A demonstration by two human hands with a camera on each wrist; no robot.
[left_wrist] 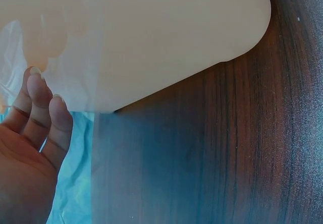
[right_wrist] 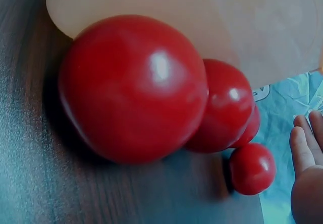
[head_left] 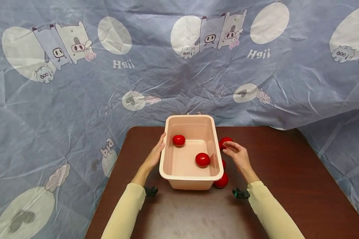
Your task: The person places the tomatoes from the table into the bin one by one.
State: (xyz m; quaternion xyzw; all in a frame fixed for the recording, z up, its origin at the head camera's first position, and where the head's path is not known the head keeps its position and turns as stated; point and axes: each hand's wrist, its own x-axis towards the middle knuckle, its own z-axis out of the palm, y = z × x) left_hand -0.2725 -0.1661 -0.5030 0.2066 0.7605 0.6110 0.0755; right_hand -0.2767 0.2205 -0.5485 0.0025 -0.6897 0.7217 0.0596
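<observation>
A pale pink plastic bin (head_left: pixel 183 171) stands on the table with two glossy red tomatoes inside, one tomato (head_left: pixel 179 140) at the far left and another tomato (head_left: pixel 202 160) at the near right. My left hand (head_left: pixel 155 155) touches the bin's left wall, its fingertips (left_wrist: pixel 38 85) against the plastic just below the rim. Along the bin's right side lie several more tomatoes, the largest-looking tomato (right_wrist: pixel 132 89) closest to the right wrist camera. My right hand (head_left: pixel 238 157) is beside the far tomato (head_left: pixel 225 142), fingers extended and slightly bent, holding nothing.
The dark brown wooden table (head_left: pixel 287 172) extends to both sides of the bin. Behind it hangs a wrinkled blue-grey cloth (head_left: pixel 173 79) with cartoon prints, meeting the table's far edge.
</observation>
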